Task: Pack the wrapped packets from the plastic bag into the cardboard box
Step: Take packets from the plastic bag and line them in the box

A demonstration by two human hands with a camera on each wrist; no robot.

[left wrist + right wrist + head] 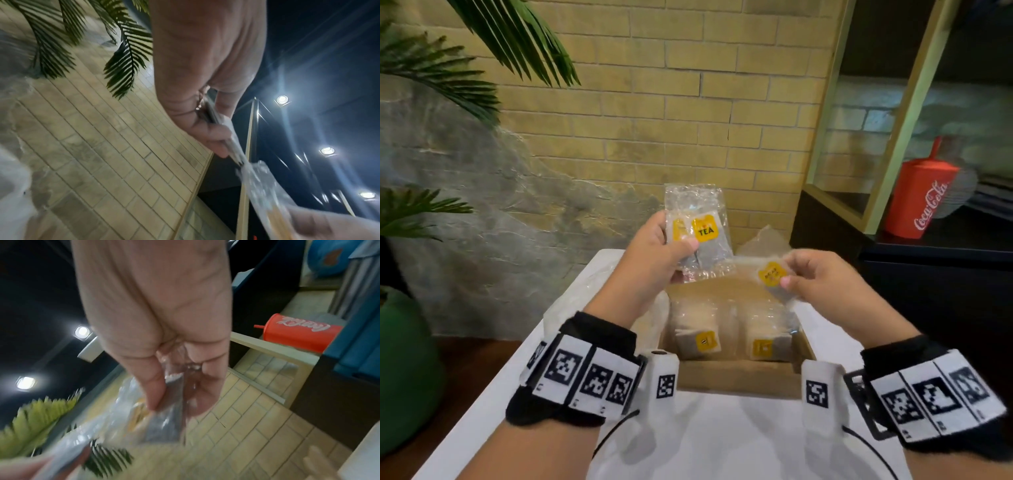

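Note:
My left hand (654, 250) holds up a clear wrapped packet (703, 233) with a yellow TEA label, thumb on its front; the left wrist view shows this packet (232, 141) edge-on between thumb and fingers. My right hand (822, 281) pinches a second wrapped packet (774, 277) with a yellow label above the box; in the right wrist view that packet (162, 418) is blurred. Below both hands the open cardboard box (736, 378) holds two stacks of packets (703, 337). A crumpled plastic bag (592, 301) lies left of the box.
The box stands on a white table (722, 442) against a brick wall. Palm fronds (517, 41) and a green pot (404, 370) are at the left. A dark shelf at the right carries a red Coca-Cola cup (921, 195).

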